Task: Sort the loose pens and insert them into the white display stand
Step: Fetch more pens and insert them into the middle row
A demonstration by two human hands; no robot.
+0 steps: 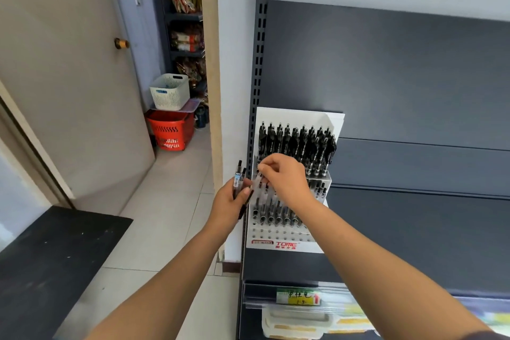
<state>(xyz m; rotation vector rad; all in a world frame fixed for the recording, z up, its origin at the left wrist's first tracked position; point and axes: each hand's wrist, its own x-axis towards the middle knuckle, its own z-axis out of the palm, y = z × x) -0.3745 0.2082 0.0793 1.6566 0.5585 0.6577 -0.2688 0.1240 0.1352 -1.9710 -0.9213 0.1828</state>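
Head view: the left hand [229, 205] has its grip wrapped round a small bundle of loose pens [238, 177], tips up, just left of the white display stand [287, 245]. The right hand [287, 178] pinches a single clear pen [258, 184] over the stand's middle rows, with black pens [298, 143] packed in the top tier.

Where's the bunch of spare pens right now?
In the head view, the loose pens stand upright in the left hand, just left of the white display stand.
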